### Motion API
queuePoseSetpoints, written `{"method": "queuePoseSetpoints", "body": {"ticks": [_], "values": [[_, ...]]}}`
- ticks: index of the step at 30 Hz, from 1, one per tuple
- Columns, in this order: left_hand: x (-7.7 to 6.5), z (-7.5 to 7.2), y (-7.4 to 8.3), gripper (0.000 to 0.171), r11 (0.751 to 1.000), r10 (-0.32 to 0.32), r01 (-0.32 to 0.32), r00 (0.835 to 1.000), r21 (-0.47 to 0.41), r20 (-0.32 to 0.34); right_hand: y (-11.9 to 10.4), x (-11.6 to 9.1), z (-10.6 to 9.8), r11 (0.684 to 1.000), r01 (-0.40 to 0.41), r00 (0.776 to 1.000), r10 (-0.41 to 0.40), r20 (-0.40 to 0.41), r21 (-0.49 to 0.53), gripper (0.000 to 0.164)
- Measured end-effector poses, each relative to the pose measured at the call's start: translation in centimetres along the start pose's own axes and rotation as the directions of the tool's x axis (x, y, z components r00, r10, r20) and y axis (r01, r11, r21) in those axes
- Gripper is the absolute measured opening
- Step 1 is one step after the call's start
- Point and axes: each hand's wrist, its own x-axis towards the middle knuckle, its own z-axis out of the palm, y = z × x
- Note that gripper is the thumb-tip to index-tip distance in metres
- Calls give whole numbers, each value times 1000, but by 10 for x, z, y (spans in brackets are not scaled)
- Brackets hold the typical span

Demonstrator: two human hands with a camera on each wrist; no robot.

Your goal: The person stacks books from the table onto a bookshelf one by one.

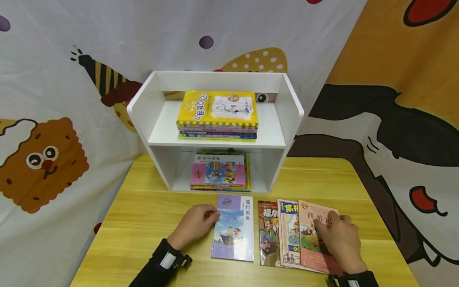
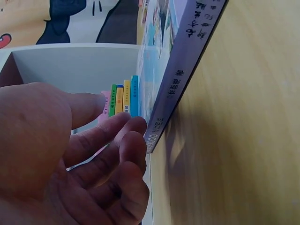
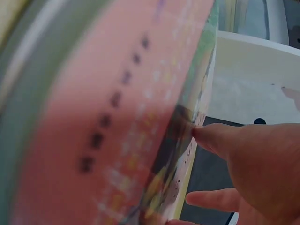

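A purple-and-white book point(image 1: 233, 235) lies face up on the table. My left hand point(image 1: 199, 223) is at its upper left edge, thumb and fingertips close to the spine; the left wrist view shows its fingers point(image 2: 129, 159) loosely bent beside the spine point(image 2: 176, 79), contact unclear. Farther right, a pink book point(image 1: 312, 247) overlaps a comic-style book point(image 1: 289, 227), which overlaps a brown-toned book point(image 1: 268, 235). My right hand point(image 1: 340, 239) rests over the pink book's right side. Its thumb point(image 3: 211, 138) touches the cover; some fingertips are cut off in the right wrist view.
A white two-tier shelf point(image 1: 216, 146) stands at the table's back. Its upper level holds a stack with a yellow book point(image 1: 218, 107) on top, its lower level a stack topped by a pink-and-grey book point(image 1: 218, 171). A printed cloth point(image 1: 107, 44) hangs behind.
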Motion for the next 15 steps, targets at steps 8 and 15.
{"method": "queuePoseSetpoints", "body": {"ticks": [8, 15], "values": [[0, 2, -2, 17, 1000, -13, 13, 1000, 0, -8, -6, 6, 4, 1000, 12, 1000, -12, 18, 8, 76], [0, 2, -2, 17, 1000, -7, 7, 1000, -4, -17, -22, 10, 11, 999, 45, 999, -44, -23, 29, 91]]}}
